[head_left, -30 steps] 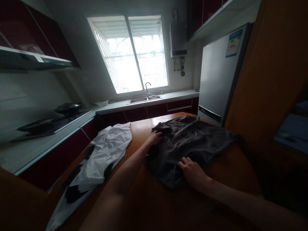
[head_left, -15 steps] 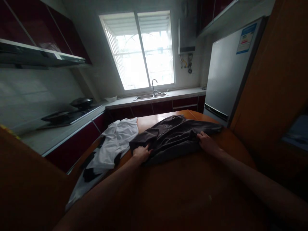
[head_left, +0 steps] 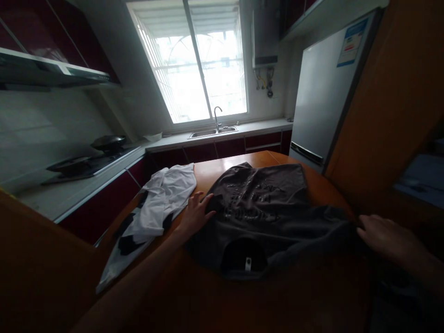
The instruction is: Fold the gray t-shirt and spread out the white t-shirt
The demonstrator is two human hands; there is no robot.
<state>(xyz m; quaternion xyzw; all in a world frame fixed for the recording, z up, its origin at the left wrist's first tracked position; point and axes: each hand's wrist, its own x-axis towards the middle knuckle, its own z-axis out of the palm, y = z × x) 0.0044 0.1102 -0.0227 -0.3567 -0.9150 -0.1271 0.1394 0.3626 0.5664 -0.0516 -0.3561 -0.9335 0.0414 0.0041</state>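
Unreadable raised lettering on dark T-shirt [head_left: 263, 203]

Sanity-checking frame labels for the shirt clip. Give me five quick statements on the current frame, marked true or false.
1. The dark grey T-shirt lies spread on the wooden table with its collar toward the camera. True.
2. The left hand lies flat with fingers spread at the shirt's left edge. True.
3. The right hand rests on the white garment. False: it is at the dark shirt's right edge, gripping the fabric there; the white garment lies apart, left of the shirt.
4. The refrigerator stands left of the window. False: it stands to the right.
5. The shirt is folded into a small square. False: it is laid out open.
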